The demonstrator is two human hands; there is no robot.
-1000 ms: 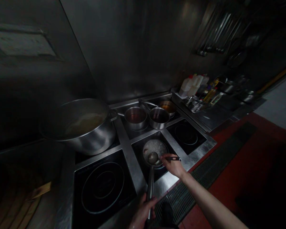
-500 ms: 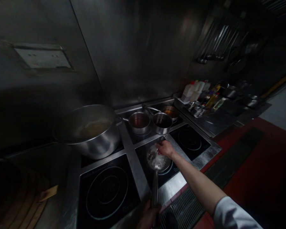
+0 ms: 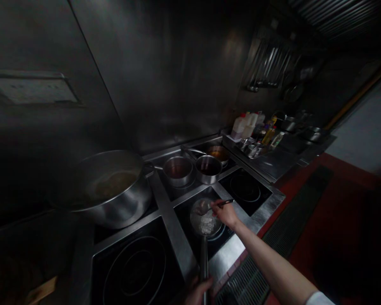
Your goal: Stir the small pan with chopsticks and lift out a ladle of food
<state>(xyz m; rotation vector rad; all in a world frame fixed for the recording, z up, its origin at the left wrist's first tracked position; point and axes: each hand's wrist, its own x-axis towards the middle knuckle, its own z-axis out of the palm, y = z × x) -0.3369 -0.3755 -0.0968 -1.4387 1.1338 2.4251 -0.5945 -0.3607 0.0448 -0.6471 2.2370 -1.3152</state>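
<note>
Two hands clamped: left on pan handle | right on spoon | 4 pots behind

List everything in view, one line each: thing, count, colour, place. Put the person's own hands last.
Small pan: 1, steel, whitish contents, on the front middle hob; its long handle runs toward the camera.
Spoon: 1, metal with a dark handle, bowl over the small pan.
Large pot: 1, steel, yellowish contents, rear left hob.
Saucepans: 3, steel, rear middle hob; contents reddish, dark and orange.
Induction hobs: dark glass in a steel frame; front left and rear right ones bare.
Bottles and jugs: several, white and yellow, on the counter at right.
Hanging utensils: several, metal, on the wall at upper right.
Floor grate: 1, dark, beside the red floor.
Left hand: grips the pan handle.
Right hand: holds the spoon.
</note>
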